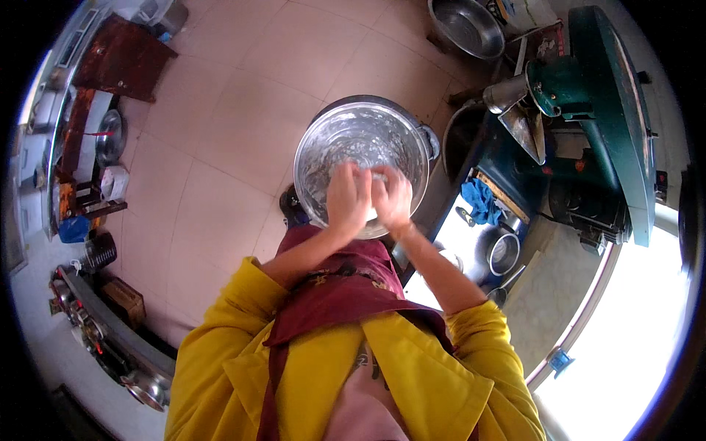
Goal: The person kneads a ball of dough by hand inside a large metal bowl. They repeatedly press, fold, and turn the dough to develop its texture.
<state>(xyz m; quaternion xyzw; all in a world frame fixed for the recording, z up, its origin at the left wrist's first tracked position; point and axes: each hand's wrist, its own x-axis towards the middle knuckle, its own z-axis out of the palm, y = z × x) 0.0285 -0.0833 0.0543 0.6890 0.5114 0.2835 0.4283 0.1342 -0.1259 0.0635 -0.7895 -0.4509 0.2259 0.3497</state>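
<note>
A large round metal bowl (362, 125) with a side handle sits below me, its inside smeared with white residue. My left hand (348, 197) is inside it, fingers curled on a pale, dough-like lump (371, 212). My right hand (392, 197) is pressed close beside it, also curled on the lump. Both hands cover most of the lump, so its shape is hidden. The bowl's near rim lies under my wrists, just beyond my maroon apron (338, 287).
A green machine (618, 125) with a metal chute stands at right beside a worktop holding a blue cloth (482, 202) and metal pots (502, 253). Another metal basin (465, 26) lies at top. Benches with pans (110, 140) line the left, across the tiled floor (220, 132).
</note>
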